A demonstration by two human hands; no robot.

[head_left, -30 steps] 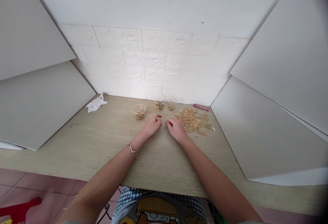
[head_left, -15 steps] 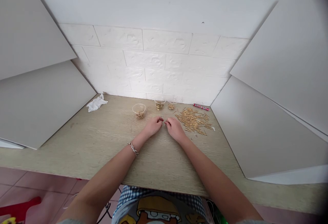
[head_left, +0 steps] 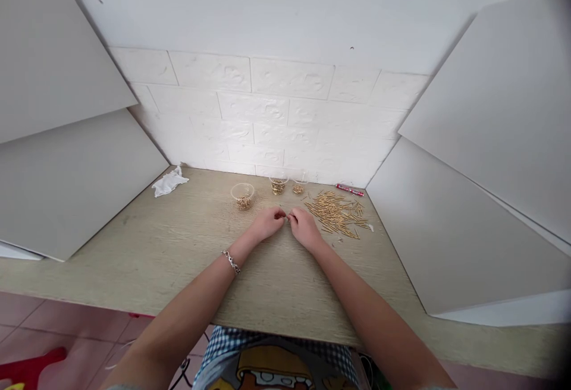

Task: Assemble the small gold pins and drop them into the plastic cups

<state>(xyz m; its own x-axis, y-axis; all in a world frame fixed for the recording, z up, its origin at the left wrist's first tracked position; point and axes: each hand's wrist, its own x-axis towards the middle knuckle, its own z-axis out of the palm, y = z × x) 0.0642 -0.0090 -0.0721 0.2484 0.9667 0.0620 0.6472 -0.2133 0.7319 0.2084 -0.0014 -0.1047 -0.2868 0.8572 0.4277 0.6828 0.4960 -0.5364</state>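
Note:
My left hand [head_left: 267, 223] and my right hand [head_left: 305, 227] meet nearly fingertip to fingertip over the middle of the table. Both are closed in a pinch, and whatever lies between the fingers is too small to make out. Just right of my right hand spreads a pile of thin gold sticks [head_left: 332, 211]. Up and left of my left hand stands a clear cup [head_left: 242, 194] with small gold pieces in it. Behind the hands are a second clear cup [head_left: 278, 185] and a third clear cup [head_left: 298, 187], also holding small gold pieces.
A crumpled white tissue [head_left: 170, 182] lies at the back left of the table [head_left: 178, 259]. Near the wall at the right is a red tube-like packet [head_left: 350, 189]. Grey panels lean at the left [head_left: 80, 182] and right [head_left: 473, 229]. White brick-patterned wall stands behind.
The fingertips have come closer together and both hands sit slightly lower in the picture. The view has shifted slightly. Cups and sticks look unchanged.

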